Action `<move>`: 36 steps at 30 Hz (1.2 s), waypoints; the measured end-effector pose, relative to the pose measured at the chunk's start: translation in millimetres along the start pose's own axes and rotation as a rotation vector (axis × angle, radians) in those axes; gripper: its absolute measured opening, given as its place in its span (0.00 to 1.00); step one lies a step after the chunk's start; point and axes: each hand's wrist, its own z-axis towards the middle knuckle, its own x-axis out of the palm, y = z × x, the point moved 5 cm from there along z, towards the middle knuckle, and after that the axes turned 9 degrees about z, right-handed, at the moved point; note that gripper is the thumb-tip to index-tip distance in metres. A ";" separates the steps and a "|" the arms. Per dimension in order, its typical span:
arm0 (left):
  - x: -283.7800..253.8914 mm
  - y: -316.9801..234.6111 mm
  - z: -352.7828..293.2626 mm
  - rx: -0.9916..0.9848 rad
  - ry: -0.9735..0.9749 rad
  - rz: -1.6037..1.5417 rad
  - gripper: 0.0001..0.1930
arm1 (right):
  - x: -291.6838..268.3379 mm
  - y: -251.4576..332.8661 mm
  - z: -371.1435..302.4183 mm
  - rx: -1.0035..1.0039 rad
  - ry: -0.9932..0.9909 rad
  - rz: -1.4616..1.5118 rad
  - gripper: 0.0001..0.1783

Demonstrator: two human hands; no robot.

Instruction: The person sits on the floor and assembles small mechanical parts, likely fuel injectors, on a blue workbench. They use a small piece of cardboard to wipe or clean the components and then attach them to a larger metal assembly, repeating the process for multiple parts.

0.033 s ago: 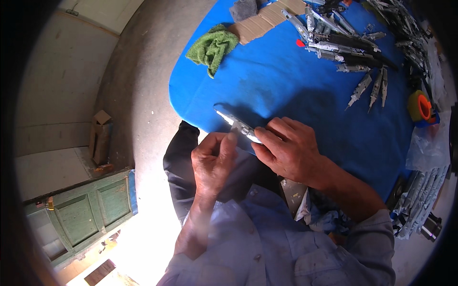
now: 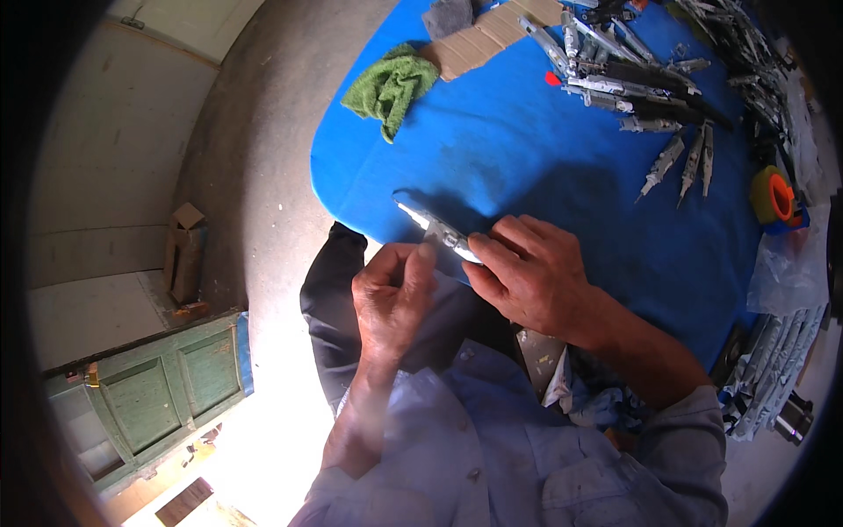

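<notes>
A slim, silver metal part (image 2: 450, 239) with a narrow pointed end is held over the front edge of the blue-covered table (image 2: 492, 149). My right hand (image 2: 531, 272) grips its near end between thumb and fingers. Close by its middle is my left hand (image 2: 395, 294), closed with the thumb pressed to the curled fingers. A small greyish flat bit shows just above that thumb; whether the left fingers pinch it or only touch the metal part is unclear. The part's shadow falls on the blue cloth.
Many similar metal parts (image 2: 623, 83) lie heaped at the far right. A green cloth (image 2: 391, 88) and a cardboard strip (image 2: 492, 39) rest at the back left. An orange-and-yellow tape roll (image 2: 774, 195) sits at the right edge, above bundled silver parts (image 2: 768, 373).
</notes>
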 end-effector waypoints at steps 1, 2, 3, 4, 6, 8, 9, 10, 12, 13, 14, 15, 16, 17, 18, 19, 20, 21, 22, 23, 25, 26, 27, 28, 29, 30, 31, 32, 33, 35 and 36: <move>0.0 -1.1 -0.2 -0.020 -0.011 -0.036 0.12 | 0.2 0.1 0.1 -0.001 0.000 -0.001 0.12; -0.1 -0.9 -0.5 -0.041 -0.022 -0.072 0.12 | 0.6 0.3 0.3 -0.001 0.001 -0.002 0.12; -0.8 0.7 -0.2 -0.022 -0.018 -0.056 0.13 | 1.0 0.4 0.1 -0.002 0.001 -0.003 0.12; -2.4 3.2 1.3 0.000 -0.012 -0.041 0.13 | 0.9 0.2 0.2 0.001 0.002 -0.003 0.12; -2.0 5.7 2.2 0.046 -0.004 0.011 0.14 | 1.0 -0.1 -0.2 0.006 0.005 -0.002 0.12; 1.2 5.9 1.0 0.097 0.000 0.087 0.15 | 0.3 -0.1 0.2 0.012 0.005 0.000 0.12; 1.1 3.4 0.3 0.060 -0.010 0.048 0.15 | 0.2 -0.1 0.6 0.015 0.005 0.001 0.12; 0.1 3.5 0.7 0.046 -0.013 0.034 0.14 | 0.6 -0.2 0.0 0.013 0.005 0.003 0.12; -3.0 3.9 2.3 0.019 -0.018 0.007 0.14 | 1.9 -0.5 -1.1 0.008 0.006 0.008 0.12; -2.2 -0.8 -0.3 -0.053 -0.013 -0.001 0.12 | 1.9 -0.5 -0.6 0.009 0.009 0.005 0.12; -1.8 0.1 -0.5 -0.031 -0.005 0.015 0.12 | 1.6 -0.7 -0.2 0.010 0.013 0.003 0.12; -1.4 2.7 -0.3 -0.008 0.003 0.032 0.12 | 1.5 -0.7 0.3 0.011 0.016 0.000 0.12; -0.3 4.0 -0.3 0.015 0.011 0.047 0.12 | 0.9 -0.5 0.4 0.010 0.010 -0.001 0.12; 0.0 1.4 -0.4 0.029 0.004 0.068 0.13 | 0.3 -0.2 0.4 0.009 0.003 -0.003 0.12; -0.8 0.8 0.6 0.011 -0.004 0.033 0.13 | -0.3 -0.1 0.5 0.009 -0.004 -0.004 0.12; -2.6 0.9 1.1 -0.010 -0.015 0.001 0.13 | 0.2 0.1 0.3 0.007 -0.001 -0.003 0.12; -3.9 1.1 1.3 -0.031 -0.025 -0.032 0.13 | 0.8 0.2 0.4 0.005 0.002 -0.001 0.12; -4.2 0.6 0.8 -0.039 -0.026 -0.027 0.13 | 1.2 0.3 0.1 0.003 0.005 0.000 0.12; -3.8 1.2 1.1 -0.031 -0.018 -0.022 0.13 | 0.8 0.2 0.6 0.006 0.009 -0.004 0.12; -3.3 2.8 1.0 -0.024 -0.010 -0.016 0.13 | 0.3 0.2 0.7 0.007 0.013 -0.008 0.12; -1.6 3.0 0.1 -0.017 -0.002 0.000 0.13 | -0.2 0.1 0.9 0.011 0.014 -0.008 0.12; 0.0 2.2 -0.8 -0.019 -0.002 0.010 0.13 | -0.3 0.0 0.7 0.013 0.011 -0.005 0.12; 1.1 1.3 -1.3 -0.020 -0.001 0.021 0.13 | -0.4 -0.2 0.7 0.015 0.007 -0.002 0.12; 1.5 0.8 -1.6 -0.018 -0.005 0.012 0.13 | -0.4 -0.2 0.6 0.014 0.004 -0.004 0.12; 2.0 0.1 -1.5 -0.016 -0.009 0.004 0.13 | -0.3 -0.3 1.0 0.012 0.001 -0.005 0.12; 2.3 0.0 -1.3 -0.014 -0.013 -0.005 0.12 | -0.3 -0.3 0.8 0.011 -0.003 -0.006 0.12; 1.3 0.5 -0.4 -0.001 -0.021 -0.007 0.13 | -0.1 -0.5 0.6 0.010 0.003 -0.005 0.12; -0.3 2.8 0.9 0.013 -0.029 -0.010 0.14 | 0.3 -0.8 0.2 0.010 0.009 -0.003 0.12; -1.2 4.3 1.8 0.026 -0.037 -0.012 0.16 | 0.5 -1.0 0.0 0.009 0.016 -0.001 0.12; 0.0 5.5 0.6 0.040 -0.019 0.017 0.16 | -0.6 0.1 1.4 0.012 0.008 0.005 0.12; 0.8 5.3 -0.1 0.047 -0.010 0.032 0.16 | -1.1 0.5 2.0 0.013 0.004 0.009 0.12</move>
